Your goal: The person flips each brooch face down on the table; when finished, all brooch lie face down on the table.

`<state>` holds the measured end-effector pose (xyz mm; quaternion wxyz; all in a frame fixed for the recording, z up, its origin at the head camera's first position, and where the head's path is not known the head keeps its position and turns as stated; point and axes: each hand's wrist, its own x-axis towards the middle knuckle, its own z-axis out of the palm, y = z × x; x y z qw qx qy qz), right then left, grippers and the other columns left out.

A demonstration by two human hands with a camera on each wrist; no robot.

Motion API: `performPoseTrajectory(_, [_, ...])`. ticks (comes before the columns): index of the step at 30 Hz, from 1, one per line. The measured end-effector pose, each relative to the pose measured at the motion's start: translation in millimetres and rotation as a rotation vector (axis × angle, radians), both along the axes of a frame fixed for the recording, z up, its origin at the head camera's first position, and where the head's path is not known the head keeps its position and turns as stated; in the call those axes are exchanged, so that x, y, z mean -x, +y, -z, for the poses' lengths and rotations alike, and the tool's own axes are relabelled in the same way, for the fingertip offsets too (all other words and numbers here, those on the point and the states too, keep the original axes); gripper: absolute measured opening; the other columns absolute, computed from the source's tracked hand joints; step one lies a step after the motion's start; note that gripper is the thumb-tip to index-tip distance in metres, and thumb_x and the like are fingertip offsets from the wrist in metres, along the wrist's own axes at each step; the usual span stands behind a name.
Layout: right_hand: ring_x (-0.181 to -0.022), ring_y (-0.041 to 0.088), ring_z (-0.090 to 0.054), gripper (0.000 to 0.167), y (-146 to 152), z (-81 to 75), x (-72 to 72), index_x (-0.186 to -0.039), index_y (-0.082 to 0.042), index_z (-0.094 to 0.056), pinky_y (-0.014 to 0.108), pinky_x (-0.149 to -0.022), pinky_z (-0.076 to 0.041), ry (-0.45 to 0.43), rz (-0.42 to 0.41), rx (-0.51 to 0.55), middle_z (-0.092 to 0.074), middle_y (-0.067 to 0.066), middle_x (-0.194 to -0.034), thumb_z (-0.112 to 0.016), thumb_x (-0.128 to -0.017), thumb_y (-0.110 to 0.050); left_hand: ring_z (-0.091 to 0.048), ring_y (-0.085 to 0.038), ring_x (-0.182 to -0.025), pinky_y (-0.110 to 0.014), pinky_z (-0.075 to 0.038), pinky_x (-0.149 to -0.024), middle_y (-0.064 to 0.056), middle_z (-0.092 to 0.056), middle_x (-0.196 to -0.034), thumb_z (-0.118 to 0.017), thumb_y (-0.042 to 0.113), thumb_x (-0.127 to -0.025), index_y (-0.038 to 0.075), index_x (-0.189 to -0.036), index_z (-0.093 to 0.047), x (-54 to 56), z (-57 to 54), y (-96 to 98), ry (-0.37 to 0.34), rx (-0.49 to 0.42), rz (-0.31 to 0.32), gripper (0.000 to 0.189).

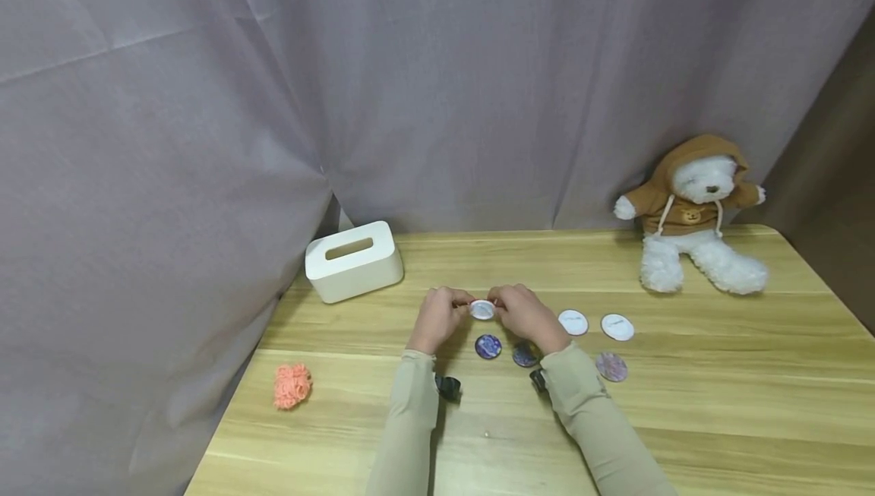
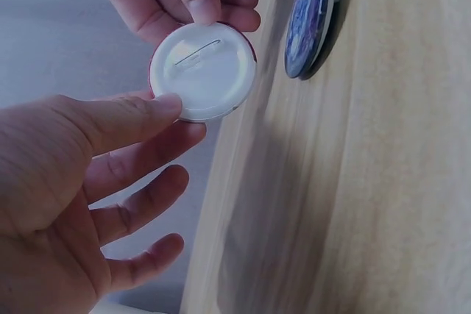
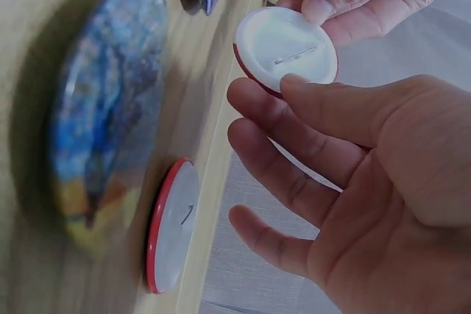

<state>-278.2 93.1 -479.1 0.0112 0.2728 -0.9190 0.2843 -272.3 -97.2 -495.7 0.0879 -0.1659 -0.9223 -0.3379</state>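
A round pin-back button badge with a red edge is held above the table, its white back and pin showing. My left hand pinches one side of it between thumb and forefinger, the other fingers spread in the left wrist view. The opposite side is pinched by my right hand. On the table nearer to me lie a purple-blue badge and a dark badge, the latter partly hidden by the right hand. A red-edged badge lies white back up close to the right hand.
Two badges, one white-backed and one pinkish, lie on the right. A white tissue box stands at the back left, an orange yarn-like bundle at front left. A plush bear sits at the back right.
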Motion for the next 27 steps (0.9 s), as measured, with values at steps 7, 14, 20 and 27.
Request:
performPoseTrajectory(7, [-0.069,0.017,-0.054,0.010,0,2.6,0.8,-0.096,-0.001,-0.069,0.038,-0.068,-0.048,-0.010,0.004,0.016,-0.062,0.000,-0.072,-0.070,-0.087,0.003,-0.070,-0.012,-0.081,-0.029,-0.052,-0.075,0.002,-0.077,-0.088,-0.076,0.007,-0.087,0.012,-0.091,-0.082,-0.1,0.6,1.9,0.009,0.014,0.000,0.009])
performPoseTrajectory(14, [-0.066,0.015,-0.053,0.015,0,5.2,0.3,-0.095,0.000,-0.063,0.034,-0.063,-0.047,-0.016,0.013,0.020,-0.057,-0.002,-0.070,-0.070,-0.083,0.007,-0.071,-0.015,-0.081,-0.031,-0.053,-0.075,0.000,-0.077,-0.083,-0.077,0.006,-0.085,0.010,-0.087,-0.081,0.5,3.1,5.0,0.022,0.044,-0.008,0.006])
performPoseTrajectory(20, [-0.067,0.018,-0.055,0.020,-1,6.1,-1.5,-0.098,0.001,-0.061,0.036,-0.064,-0.049,0.016,0.018,0.004,-0.058,0.001,-0.072,-0.069,-0.082,0.009,-0.072,-0.015,-0.079,-0.029,-0.054,-0.073,-0.001,-0.077,-0.084,-0.081,0.005,-0.083,0.011,-0.086,-0.081,-0.6,3.8,9.7,0.015,0.056,-0.021,0.006])
performPoseTrajectory(27, [-0.067,0.021,-0.057,0.019,-2,4.9,-3.0,-0.096,0.001,-0.062,0.037,-0.064,-0.049,0.011,0.036,-0.018,-0.066,0.008,-0.078,-0.070,-0.081,0.010,-0.067,-0.017,-0.078,-0.039,-0.043,-0.075,0.003,-0.075,-0.078,-0.085,0.008,-0.078,0.015,-0.093,-0.081,-3.4,3.7,15.5,-0.026,0.178,-0.048,0.018])
